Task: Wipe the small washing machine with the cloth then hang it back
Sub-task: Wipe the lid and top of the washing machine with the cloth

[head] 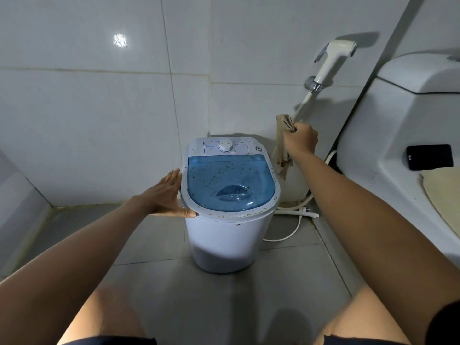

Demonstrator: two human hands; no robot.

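The small white washing machine (229, 235) stands on the grey tiled floor in the corner, with a blue see-through lid (229, 181) and a white dial (226, 145). Yellowish specks dot its top. My left hand (167, 195) lies flat against the machine's left rim, fingers spread, holding nothing. My right hand (301, 139) is closed on the top of a beige cloth (281, 150), which hangs down to the right of the machine, beside the sprayer hose (304, 103).
A white bidet sprayer (334, 54) sits in its wall holder above the cloth. The toilet (388, 135) fills the right side, with a black phone (430, 157) on it. White hoses and a cable (296, 214) lie on the floor behind the machine.
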